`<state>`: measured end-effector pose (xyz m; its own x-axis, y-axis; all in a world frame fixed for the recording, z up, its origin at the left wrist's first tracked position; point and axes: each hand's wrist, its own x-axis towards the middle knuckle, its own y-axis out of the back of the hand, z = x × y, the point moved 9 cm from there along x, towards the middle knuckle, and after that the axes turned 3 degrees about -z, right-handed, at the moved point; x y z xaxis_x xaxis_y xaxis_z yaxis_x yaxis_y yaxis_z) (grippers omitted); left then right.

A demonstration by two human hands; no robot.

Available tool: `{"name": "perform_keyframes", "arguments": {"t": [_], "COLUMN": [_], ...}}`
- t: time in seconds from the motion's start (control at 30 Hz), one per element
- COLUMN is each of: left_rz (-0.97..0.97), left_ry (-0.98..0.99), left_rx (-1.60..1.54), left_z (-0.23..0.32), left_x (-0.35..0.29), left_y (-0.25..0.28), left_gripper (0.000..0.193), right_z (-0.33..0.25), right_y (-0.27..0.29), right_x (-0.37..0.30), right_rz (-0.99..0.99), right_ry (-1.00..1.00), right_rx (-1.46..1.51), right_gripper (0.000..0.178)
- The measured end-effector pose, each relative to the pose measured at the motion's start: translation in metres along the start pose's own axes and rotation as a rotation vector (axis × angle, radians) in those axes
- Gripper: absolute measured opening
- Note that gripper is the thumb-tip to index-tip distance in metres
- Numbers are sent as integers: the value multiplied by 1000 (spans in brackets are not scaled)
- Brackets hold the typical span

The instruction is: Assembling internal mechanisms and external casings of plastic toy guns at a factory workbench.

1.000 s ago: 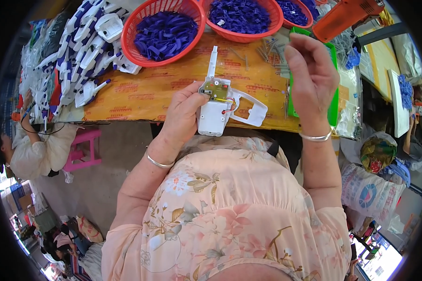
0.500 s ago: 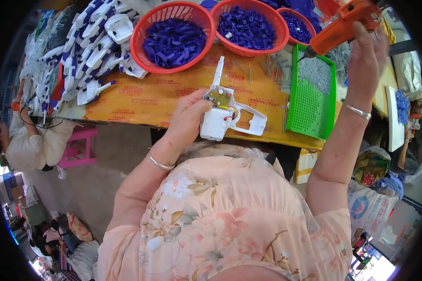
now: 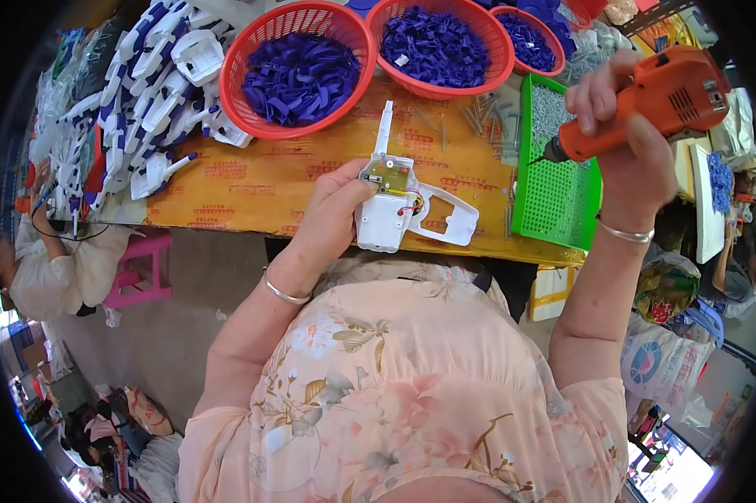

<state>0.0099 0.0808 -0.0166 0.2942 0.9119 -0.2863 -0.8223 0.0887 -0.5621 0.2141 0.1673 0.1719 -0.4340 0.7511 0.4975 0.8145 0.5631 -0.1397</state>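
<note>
My left hand (image 3: 334, 205) grips a white plastic housing half (image 3: 381, 225) at its left edge, thumb on top. A small yellow-green circuit board (image 3: 392, 177) sits in it, with thin coloured wires beside it. The housing has a narrow stem pointing away from me and a looped handle on its right. My right hand (image 3: 634, 138) is wrapped round an orange electric screwdriver (image 3: 675, 94), its dark bit pointing left above the green tray (image 3: 593, 220). Small silvery screws lie in the tray, mostly at its far end.
Red baskets (image 3: 301, 132) of purple-blue plastic parts stand along the back. White-and-blue assembled units (image 3: 156, 92) are heaped at the far left. Loose metal pins (image 3: 484, 116) lie left of the tray. Another person (image 3: 55, 264) sits at the left, near a pink stool (image 3: 143, 267).
My right hand has brought the electric screwdriver down and toward me, turning it so its whole body shows. My left hand still holds the housing in nearly the same place.
</note>
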Motion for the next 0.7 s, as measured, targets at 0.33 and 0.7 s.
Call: {"name": "perform_keyframes", "arguments": {"t": [0.33, 0.7], "left_rz": [67, 39], "left_ry": [10, 23], "left_rx": [39, 95], "left_z": [-6, -14], "left_x": [6, 12], "left_y": [1, -17], "left_gripper": [43, 44], "right_z": [-5, -15], "right_y": [9, 67], "right_x": [-35, -95], "right_rz": [-41, 595], "right_ry": [-136, 104], "right_rx": [-73, -480], "right_gripper": [64, 19]}}
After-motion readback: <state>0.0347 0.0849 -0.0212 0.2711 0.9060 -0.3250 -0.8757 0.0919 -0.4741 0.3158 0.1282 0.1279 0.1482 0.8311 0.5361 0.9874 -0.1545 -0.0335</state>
